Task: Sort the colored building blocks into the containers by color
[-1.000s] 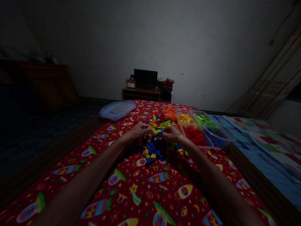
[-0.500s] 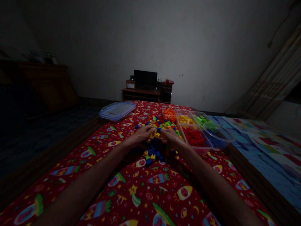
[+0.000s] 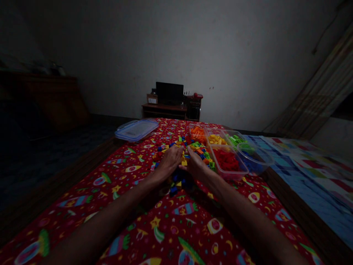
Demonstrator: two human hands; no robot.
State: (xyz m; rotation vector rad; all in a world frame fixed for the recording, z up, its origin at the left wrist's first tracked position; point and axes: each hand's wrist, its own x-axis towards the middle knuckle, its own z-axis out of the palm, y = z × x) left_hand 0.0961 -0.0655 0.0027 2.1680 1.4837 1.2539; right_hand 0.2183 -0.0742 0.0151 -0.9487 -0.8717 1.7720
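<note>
My left hand (image 3: 172,158) reaches into a heap of mixed toy building bricks (image 3: 202,149), its back turned up and its fingers stretched forward. Facing it a short gap away is my right hand (image 3: 193,162), tilted on edge with straight fingers. Yellow bricks (image 3: 184,162) show in the gap between the palms; whether either hand touches them is hard to see. Nearer to me, partly under the wrists, lie several blue and yellow bricks (image 3: 173,190). The palms and some fingertips are hidden, and the light is dim.
Right of the heap stands a clear divided box (image 3: 233,173) with orange, yellow, green and red bricks sorted by compartment. Beside it is a round clear tub (image 3: 266,163) with blue bricks. A blue-edged lid (image 3: 137,130) lies far left on the red patterned cloth (image 3: 132,228).
Both hands were curled with fingertips at yellow bricks; now their fingers are straighter and the palms face each other. The hands cover more of the near bricks. The view has shifted slightly.
</note>
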